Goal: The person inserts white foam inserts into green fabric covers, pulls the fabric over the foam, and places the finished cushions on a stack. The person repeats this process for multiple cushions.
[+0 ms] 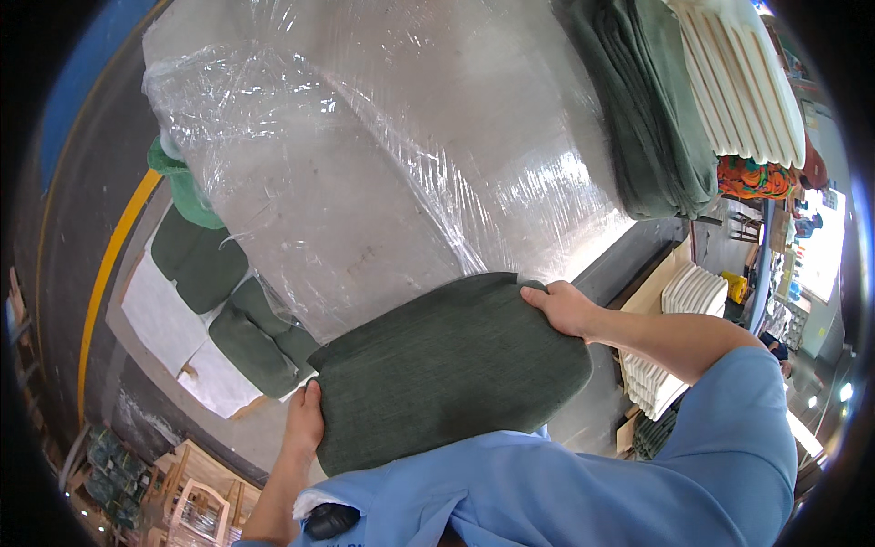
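Observation:
A dark green fabric-covered cushion (456, 374) is held up in front of my body, its broad face toward me. My left hand (307, 421) grips its left end, with the thumb along the edge. On the upper right corner, my right hand (567, 310) is closed with the thumb on top of the fabric; its fingers are partly hidden behind. The cushion's far edge overlaps the near edge of a large pale surface wrapped in clear plastic film (383, 173). Whether the cushion rests on that surface, I cannot tell.
Folded dark green fabric covers (652, 118) lie at the far right, beside a stack of white foam pads (743, 87). More white pads (693, 292) stand lower right. Several green cushions (251, 351) lie on white sheets at left. Wooden frames (200, 510) stand lower left.

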The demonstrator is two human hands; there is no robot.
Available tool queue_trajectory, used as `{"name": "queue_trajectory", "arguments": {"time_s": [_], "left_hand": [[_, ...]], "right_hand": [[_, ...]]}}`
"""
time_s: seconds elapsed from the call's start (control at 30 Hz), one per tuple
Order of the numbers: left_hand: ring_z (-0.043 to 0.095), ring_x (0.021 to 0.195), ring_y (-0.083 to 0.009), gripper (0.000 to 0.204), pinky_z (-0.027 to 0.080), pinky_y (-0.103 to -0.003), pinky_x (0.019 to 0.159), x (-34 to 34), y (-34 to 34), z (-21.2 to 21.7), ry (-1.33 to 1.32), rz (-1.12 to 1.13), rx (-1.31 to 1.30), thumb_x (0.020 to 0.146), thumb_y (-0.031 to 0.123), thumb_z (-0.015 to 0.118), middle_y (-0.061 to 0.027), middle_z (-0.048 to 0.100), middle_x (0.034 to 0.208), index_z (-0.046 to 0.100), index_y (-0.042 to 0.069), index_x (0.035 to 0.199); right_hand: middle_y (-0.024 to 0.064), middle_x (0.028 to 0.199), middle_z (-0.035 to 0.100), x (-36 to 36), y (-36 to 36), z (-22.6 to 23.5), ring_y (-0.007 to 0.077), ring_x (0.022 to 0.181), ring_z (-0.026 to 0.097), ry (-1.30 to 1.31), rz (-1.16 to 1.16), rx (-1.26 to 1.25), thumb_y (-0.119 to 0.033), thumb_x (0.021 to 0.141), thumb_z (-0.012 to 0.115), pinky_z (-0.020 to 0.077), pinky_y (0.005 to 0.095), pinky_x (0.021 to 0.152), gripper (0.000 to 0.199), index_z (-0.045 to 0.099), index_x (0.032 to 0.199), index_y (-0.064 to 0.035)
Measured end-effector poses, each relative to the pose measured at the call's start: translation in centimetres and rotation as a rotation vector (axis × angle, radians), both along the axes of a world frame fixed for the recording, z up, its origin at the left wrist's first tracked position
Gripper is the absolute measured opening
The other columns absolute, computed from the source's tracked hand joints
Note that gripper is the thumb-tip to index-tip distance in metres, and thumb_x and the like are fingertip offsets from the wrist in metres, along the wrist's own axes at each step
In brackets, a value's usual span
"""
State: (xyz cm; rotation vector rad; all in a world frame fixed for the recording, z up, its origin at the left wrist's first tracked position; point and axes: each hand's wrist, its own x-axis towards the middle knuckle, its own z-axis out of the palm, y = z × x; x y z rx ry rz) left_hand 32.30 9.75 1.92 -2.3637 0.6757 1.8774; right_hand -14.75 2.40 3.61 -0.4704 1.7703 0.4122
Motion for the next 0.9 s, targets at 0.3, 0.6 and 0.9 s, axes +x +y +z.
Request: {"name": "queue_trajectory", "arguments": {"time_s": [0.3,0.6,0.9], "left_hand": [[0.066,0.11,-0.0216,0.056,0.049,-0.035,0.101,0.9,1.3,-5.2,0.138,0.158,-0.069,0.114,0.043,0.046,-0.0143,0.073,0.121,0.067,-0.007,0.13],[0.064,0.111,-0.0346,0.068,0.046,-0.044,0.1,-2.1,-12.5,3.8,-0.137,-0.025,-0.984,0.114,0.056,0.03,-0.0199,0.068,0.116,0.063,-0.002,0.119],[0.069,0.077,-0.0232,0.077,0.057,-0.035,0.075,-13.7,-31.5,8.2,0.847,0.438,-1.115,0.108,0.074,0.025,-0.0122,0.072,0.081,0.059,0.006,0.121]], "right_hand": [[0.0198,0.109,0.077,-0.3,1.0,-2.0,0.027,0.099,0.075,-0.068,-0.041,-0.168,-0.045,0.104,0.063,0.0566,0.0405,0.089,0.057,0.075,0.117,0.0093],[0.0001,0.093,0.064,-0.3,6.0,6.9,0.0111,0.087,0.059,-0.319,-0.519,-1.16,-0.038,0.101,0.067,0.0502,0.0307,0.082,0.037,0.064,0.11,-0.0013],[0.0155,0.108,0.055,8.8,14.7,6.9,0.0297,0.107,0.056,-0.342,-0.053,-1.651,-0.032,0.079,0.092,0.0457,0.04,0.093,0.05,0.057,0.103,-0.0057]]}}
